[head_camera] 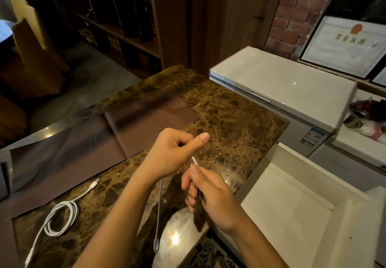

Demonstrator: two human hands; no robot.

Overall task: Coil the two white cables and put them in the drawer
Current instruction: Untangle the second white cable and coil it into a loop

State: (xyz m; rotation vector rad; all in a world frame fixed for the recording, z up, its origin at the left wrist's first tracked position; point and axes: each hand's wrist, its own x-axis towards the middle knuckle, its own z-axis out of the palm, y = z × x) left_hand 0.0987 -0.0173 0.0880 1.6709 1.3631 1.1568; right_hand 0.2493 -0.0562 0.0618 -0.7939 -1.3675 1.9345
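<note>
– Between my hands runs the thin white charging cable I'm winding. My right hand pinches one end under the thumb, fingers curled in. My left hand is closed in a fist, thumb sticking out, and the cable seems to pass through it.

– And the rest of it?

– It drops from under my left wrist, almost straight, with its plug low by the near edge of the brown veined marble countertop.

– Any loops made?

– None I can see. I think the right pinch should stay put as the anchor while the left draws slack up and lays even loops into it, all one size, without twisting the cord.

– Watch that plug.

– Yes, it could swing or catch the counter edge, so slow pulls.

– Where's the other one?

– Well to the left of my left arm. The other white cable lies on the marble in a loose coil with both tails trailing out. It may want tightening.

– The drawer?

– The open white drawer sits just right of my right hand, below counter level.
</note>
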